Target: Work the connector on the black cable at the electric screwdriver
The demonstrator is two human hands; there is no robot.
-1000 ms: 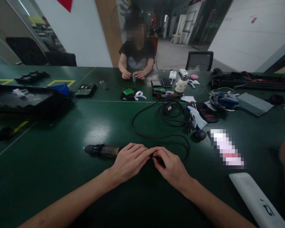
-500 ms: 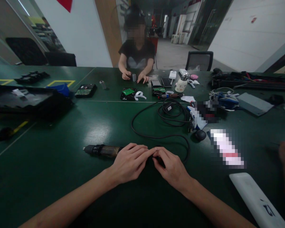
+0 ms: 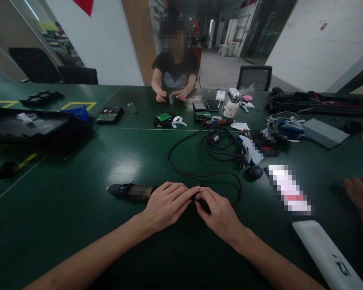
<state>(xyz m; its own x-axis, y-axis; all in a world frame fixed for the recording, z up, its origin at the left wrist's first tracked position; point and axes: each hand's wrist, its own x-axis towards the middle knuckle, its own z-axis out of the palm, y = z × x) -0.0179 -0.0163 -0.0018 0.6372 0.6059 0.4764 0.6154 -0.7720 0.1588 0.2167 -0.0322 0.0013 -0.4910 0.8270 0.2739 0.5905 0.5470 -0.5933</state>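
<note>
An electric screwdriver [image 3: 133, 191] lies sideways in front of me, its bit pointing left. Over its rear half my left hand [image 3: 171, 203] is closed, fingers laid across the body. Close by on the right, my right hand [image 3: 216, 209] curls its fingers at the screwdriver's tail end, with a dark gap under the thumb; what exactly they pinch is mostly hidden. The fingertips of both hands meet. A black cord [image 3: 208, 175] loops from behind my right hand to a coil farther back.
Across the green table [image 3: 78, 225] sits a person [image 3: 174, 68], hands around a small grey cylinder [image 3: 171, 99]. Circuit boards [image 3: 164, 117] and a patterned bottle [image 3: 231, 108] stand there. A black tray [image 3: 48, 125] is left; a mouse [image 3: 255, 172], white case [image 3: 326, 251] and another person's hand [image 3: 361, 193] are right.
My hands stay almost still on the screwdriver. The other person's hand at the right edge has moved left, further into view. The person opposite has brought a hand closer to the cylinder.
</note>
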